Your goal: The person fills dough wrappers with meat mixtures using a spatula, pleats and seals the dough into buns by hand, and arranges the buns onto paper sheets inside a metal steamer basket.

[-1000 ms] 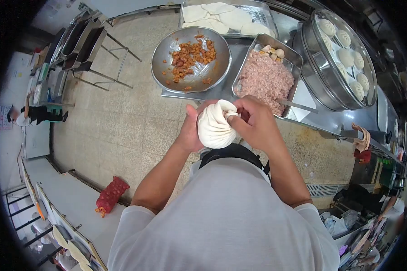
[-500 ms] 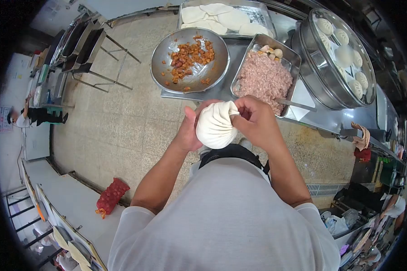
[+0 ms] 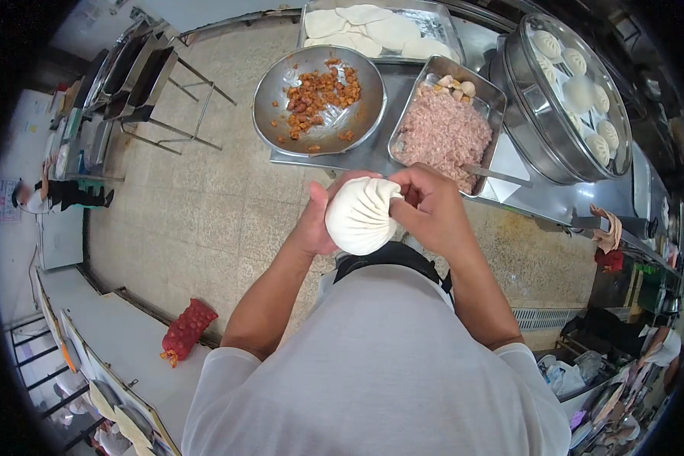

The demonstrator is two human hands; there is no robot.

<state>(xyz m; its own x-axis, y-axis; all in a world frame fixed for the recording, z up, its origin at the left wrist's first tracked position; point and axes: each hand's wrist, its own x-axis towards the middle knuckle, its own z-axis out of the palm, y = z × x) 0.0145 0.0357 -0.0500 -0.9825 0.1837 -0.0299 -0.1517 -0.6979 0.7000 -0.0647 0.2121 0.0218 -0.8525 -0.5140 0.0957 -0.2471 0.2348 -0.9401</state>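
Observation:
A round white dough bun (image 3: 359,218) with pleats gathered at its upper right is held in front of my waist. My left hand (image 3: 317,220) cradles it from the left and behind, thumb raised. The fingers of my right hand (image 3: 429,205) pinch the gathered dough edge at the bun's right. Beyond the hands, a steel bowl (image 3: 267,106) holds orange-brown filling (image 3: 315,99). To its right, a deep steel tray (image 3: 498,114) holds pink minced meat (image 3: 444,133), with a metal utensil (image 3: 498,176) stuck in it.
Flat dough rounds (image 3: 391,32) lie in a tray at the back. A steamer (image 3: 518,114) with several pleated buns stands at the right. A red net sack (image 3: 188,330) lies on the floor at lower left. One person (image 3: 61,194) stands far left; another (image 3: 661,346) is at lower right.
The bun's top opening has closed into tighter pleats, and the bun has turned and dropped slightly. My right fingers have stayed at its gathered edge.

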